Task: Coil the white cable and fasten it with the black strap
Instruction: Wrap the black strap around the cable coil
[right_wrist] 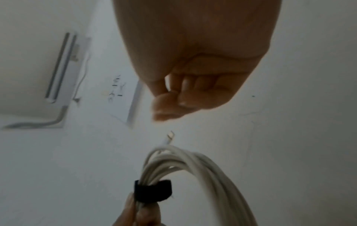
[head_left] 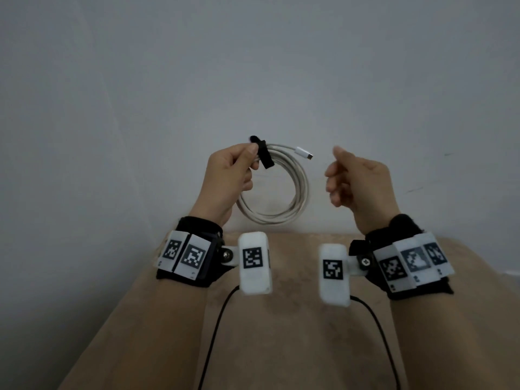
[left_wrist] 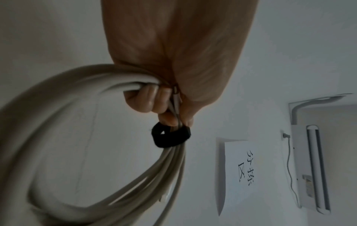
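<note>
The white cable (head_left: 298,190) (left_wrist: 63,94) (right_wrist: 208,172) hangs as a round coil of several loops in front of the wall. A black strap (head_left: 265,154) (left_wrist: 170,136) (right_wrist: 153,191) is wrapped around the bundle at its top left. My left hand (head_left: 233,175) (left_wrist: 164,104) (right_wrist: 139,212) pinches the bundle right beside the strap. A white plug (head_left: 304,152) (right_wrist: 168,137) sticks out to the right of the coil. My right hand (head_left: 357,181) (right_wrist: 185,91) hovers to the right of the coil, apart from it, fingers curled and holding nothing.
A beige table (head_left: 281,333) lies below my wrists, with black wires (head_left: 219,322) running from the wrist cameras. The white wall (head_left: 253,66) is close behind. A paper sign (left_wrist: 239,172) and a wall-mounted unit (left_wrist: 313,165) hang on the wall.
</note>
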{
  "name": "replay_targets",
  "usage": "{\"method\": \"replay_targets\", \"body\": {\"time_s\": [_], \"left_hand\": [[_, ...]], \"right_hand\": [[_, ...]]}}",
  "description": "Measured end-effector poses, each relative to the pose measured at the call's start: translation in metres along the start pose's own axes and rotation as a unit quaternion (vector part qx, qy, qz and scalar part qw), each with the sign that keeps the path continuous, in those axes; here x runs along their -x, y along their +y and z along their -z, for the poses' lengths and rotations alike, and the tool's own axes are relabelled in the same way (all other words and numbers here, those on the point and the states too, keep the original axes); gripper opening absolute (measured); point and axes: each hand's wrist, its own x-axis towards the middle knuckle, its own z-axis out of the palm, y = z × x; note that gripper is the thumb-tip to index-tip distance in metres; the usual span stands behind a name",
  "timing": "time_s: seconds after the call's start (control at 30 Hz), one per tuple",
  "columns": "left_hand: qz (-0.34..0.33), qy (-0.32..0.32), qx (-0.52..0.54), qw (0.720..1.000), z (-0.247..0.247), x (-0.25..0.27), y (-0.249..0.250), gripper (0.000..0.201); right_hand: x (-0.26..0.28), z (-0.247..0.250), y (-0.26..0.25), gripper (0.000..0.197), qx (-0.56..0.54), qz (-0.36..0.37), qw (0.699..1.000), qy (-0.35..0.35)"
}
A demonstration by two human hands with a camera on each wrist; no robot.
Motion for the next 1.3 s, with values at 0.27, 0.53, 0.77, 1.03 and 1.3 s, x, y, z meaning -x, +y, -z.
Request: {"method": "replay_targets", "body": {"time_s": [0.27, 0.53, 0.77, 1.03, 1.3], "left_hand": [[-0.022, -0.099, -0.022, 0.995, -0.008, 0.007, 0.000, 0.022], [-0.004, -0.198, -0.063, 0.978, -0.018, 0.015, 0.000, 0.023], [0.007, -0.239, -0.056, 0.969, -0.018, 0.016, -0.003, 0.023], [0.044, -0.265, -0.086, 0.959, -0.019, 0.018, -0.005, 0.021], [0.056, -0.269, -0.104, 0.956, -0.015, 0.018, -0.001, 0.021]], "right_hand": [[-0.004, 0.002, 0.029, 0.036, -0.027, -0.158, 0.975, -0.153], [-0.003, -0.002, 0.033, 0.021, -0.130, -0.139, 0.962, -0.199], [-0.003, 0.000, 0.041, 0.022, -0.050, -0.109, 0.980, -0.159], [0.003, 0.000, 0.028, 0.022, -0.008, -0.040, 0.995, -0.090], [0.000, 0.001, 0.022, 0.021, 0.003, -0.005, 0.997, -0.077]]}}
